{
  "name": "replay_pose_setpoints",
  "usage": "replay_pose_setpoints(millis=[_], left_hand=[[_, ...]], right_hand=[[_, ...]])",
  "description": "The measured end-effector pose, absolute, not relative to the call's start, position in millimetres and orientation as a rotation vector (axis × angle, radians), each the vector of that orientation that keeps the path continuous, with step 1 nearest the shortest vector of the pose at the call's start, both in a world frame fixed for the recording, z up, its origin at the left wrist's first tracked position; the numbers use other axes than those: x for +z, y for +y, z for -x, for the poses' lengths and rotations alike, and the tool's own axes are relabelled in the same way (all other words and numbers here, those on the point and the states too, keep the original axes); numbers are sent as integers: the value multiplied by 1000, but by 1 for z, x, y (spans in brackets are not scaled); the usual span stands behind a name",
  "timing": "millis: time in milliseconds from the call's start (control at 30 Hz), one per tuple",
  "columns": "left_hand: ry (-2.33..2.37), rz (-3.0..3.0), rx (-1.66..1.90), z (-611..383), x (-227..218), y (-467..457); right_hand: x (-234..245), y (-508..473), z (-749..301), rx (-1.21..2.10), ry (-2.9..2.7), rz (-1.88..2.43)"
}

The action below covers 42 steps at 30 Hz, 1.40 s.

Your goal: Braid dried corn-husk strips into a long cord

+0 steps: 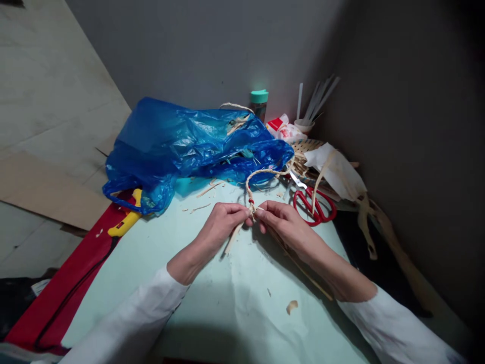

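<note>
Over a pale green sheet [212, 283], my left hand [222, 222] and my right hand [282, 222] meet fingertip to fingertip. Both pinch a braided straw cord [252, 179] that loops up and away toward the blue bag. A small red mark sits on the cord just above my fingers. Loose straw ends [232, 241] hang below my left hand, and a long thin strand [303, 273] runs under my right wrist. Both sleeves are white.
A crumpled blue plastic bag [182, 146] with straw in it lies behind the hands. Red-handled scissors [316, 207] rest to the right, beside a woven basket [306, 151] and white paper. A yellow tool [127, 220] lies on red cloth at left. A green-capped bottle [259, 103] stands by the wall.
</note>
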<state>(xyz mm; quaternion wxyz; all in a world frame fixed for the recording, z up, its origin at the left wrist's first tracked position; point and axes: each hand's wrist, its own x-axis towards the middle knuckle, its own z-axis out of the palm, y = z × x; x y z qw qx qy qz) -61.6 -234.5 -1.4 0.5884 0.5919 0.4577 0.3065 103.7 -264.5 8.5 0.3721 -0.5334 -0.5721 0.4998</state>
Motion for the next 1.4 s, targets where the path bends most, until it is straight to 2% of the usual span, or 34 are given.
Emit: replay_pose_setpoints(millis=[200, 600, 967, 1267, 1400], left_hand=[[1052, -1406, 650, 57, 1, -238], [1186, -1718, 775, 58, -1, -239], [1101, -1396, 773, 58, 2, -237], [1189, -1538, 811, 60, -2, -236], [1210, -1559, 789, 58, -4, -239]], right_hand=[[1, -265, -102, 1324, -1394, 1330], [4, -269, -96, 1538, -1249, 1257], [-1, -264, -99, 1304, -1362, 1350], [1, -266, -99, 1665, -1092, 1230], [0, -264, -96, 1721, -1061, 1280]])
